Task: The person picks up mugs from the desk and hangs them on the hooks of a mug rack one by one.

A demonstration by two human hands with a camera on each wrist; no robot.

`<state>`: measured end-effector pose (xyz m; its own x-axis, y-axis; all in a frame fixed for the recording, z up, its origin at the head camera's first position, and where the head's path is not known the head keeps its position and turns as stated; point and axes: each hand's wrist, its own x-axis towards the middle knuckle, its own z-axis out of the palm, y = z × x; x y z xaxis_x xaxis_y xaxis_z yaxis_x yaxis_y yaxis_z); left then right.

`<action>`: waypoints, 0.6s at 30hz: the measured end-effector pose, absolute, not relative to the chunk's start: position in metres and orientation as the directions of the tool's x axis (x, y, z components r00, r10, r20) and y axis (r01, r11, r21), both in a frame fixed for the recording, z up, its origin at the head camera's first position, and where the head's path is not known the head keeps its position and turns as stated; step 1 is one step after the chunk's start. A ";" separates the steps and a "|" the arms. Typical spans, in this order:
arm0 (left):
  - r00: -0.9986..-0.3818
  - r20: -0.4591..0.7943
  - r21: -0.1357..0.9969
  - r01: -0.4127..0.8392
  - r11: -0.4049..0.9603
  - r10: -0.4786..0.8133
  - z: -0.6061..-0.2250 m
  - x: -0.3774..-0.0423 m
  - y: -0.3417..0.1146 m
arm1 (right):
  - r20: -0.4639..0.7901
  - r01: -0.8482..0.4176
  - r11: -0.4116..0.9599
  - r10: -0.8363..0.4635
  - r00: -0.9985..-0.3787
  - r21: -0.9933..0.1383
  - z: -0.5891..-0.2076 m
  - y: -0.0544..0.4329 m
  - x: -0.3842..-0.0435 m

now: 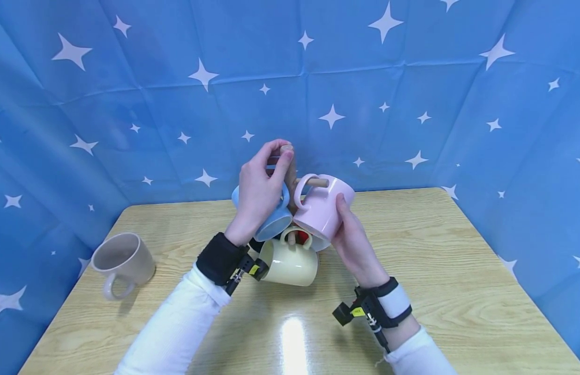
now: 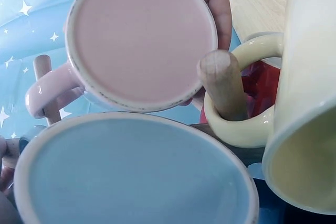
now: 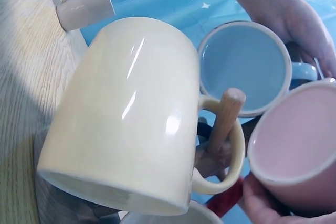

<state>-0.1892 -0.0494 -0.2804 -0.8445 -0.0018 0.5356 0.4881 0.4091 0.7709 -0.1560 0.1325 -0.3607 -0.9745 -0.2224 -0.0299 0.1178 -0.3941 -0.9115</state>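
Observation:
In the head view my left hand [image 1: 261, 185] pinches the top of a wooden mug tree [image 1: 291, 165] between thumb and fingers. My right hand [image 1: 355, 242] holds a pink mug [image 1: 327, 205] by its side and base, and a peg passes through that mug's handle. Beneath my left hand a blue mug [image 1: 274, 223] hangs tilted, its base facing the left wrist camera. Lower down, a pale yellow mug [image 1: 290, 263] has its handle round another peg [image 2: 223, 85]. Behind it a white mug [image 3: 173, 216] is mostly hidden.
A beige mug [image 1: 123, 263] stands upright at the table's left side. Something red [image 2: 260, 90] and something black [image 1: 256, 245] show partly behind the yellow mug. A blue star-patterned curtain [image 1: 252, 47] hangs behind the wooden table [image 1: 458, 291].

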 end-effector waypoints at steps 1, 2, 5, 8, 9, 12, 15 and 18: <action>-0.845 0.535 0.772 0.488 0.408 -0.002 -0.280 -0.189 -0.049 | -0.027 0.117 -0.394 -0.227 -0.974 -0.911 -0.361 0.133 -0.156; -0.845 0.535 0.772 0.487 0.408 -0.003 -0.280 -0.189 -0.049 | -0.025 0.116 -0.394 -0.230 -0.973 -0.912 -0.361 0.133 -0.156; -0.846 0.534 0.773 0.484 0.410 -0.007 -0.280 -0.189 -0.049 | -0.017 0.115 -0.394 -0.244 -0.970 -0.912 -0.363 0.134 -0.156; -0.847 0.531 0.773 0.481 0.413 -0.008 -0.280 -0.188 -0.049 | -0.014 0.117 -0.393 -0.257 -0.966 -0.912 -0.364 0.136 -0.156; -0.847 0.531 0.773 0.481 0.414 -0.008 -0.280 -0.188 -0.049 | -0.013 0.119 -0.394 -0.261 -0.965 -0.912 -0.365 0.136 -0.156; -0.848 0.530 0.774 0.480 0.413 -0.008 -0.280 -0.189 -0.049 | -0.009 0.115 -0.392 -0.263 -0.965 -0.913 -0.366 0.137 -0.157; -0.848 0.531 0.774 0.481 0.413 -0.008 -0.280 -0.189 -0.049 | -0.005 0.110 -0.395 -0.258 -0.966 -0.912 -0.366 0.137 -0.156; -0.848 0.530 0.774 0.480 0.412 -0.008 -0.280 -0.189 -0.049 | 0.001 0.103 -0.396 -0.254 -0.967 -0.913 -0.367 0.137 -0.155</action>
